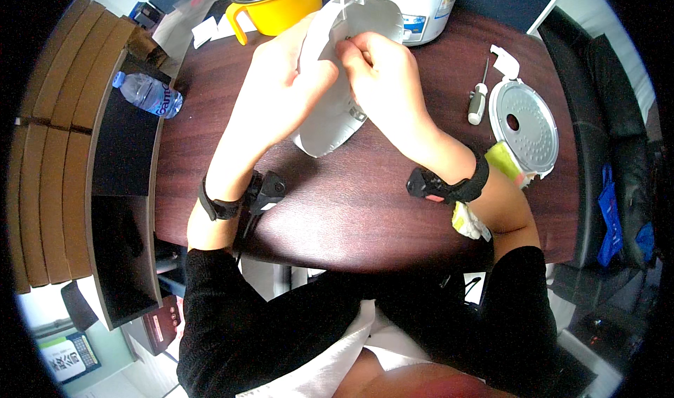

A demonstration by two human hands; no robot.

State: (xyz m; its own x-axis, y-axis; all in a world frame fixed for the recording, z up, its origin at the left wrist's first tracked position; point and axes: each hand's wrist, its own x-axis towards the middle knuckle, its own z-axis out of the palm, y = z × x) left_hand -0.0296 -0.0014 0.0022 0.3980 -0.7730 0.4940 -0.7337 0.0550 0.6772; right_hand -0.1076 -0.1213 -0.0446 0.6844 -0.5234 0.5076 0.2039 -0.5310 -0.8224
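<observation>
A white-grey plastic shell (pixel 326 128), hollow and curved like an appliance lid cover, is tilted up above the far middle of the table. My left hand (pixel 274 82) grips its left side, thumb over the rim. Inside the shell's upper part, the fingers of my right hand (pixel 386 78) are pinched together; what lies between them is too small to make out. Just behind stands a white rice cooker body (pixel 430 8). To the right lie a screwdriver (pixel 477 104) with a grey and white handle and a round grey lid plate (pixel 523 121) with small dimples and a dark hole.
A yellow pot (pixel 288 8) with a dark lid stands at the back left. A water bottle (pixel 149 95) lies by the table's left edge. A yellow-green cloth (pixel 503 161) touches the lid plate, and a white plastic piece (pixel 505 62) lies beyond it. Cardboard boxes (pixel 60 68) are stacked far left.
</observation>
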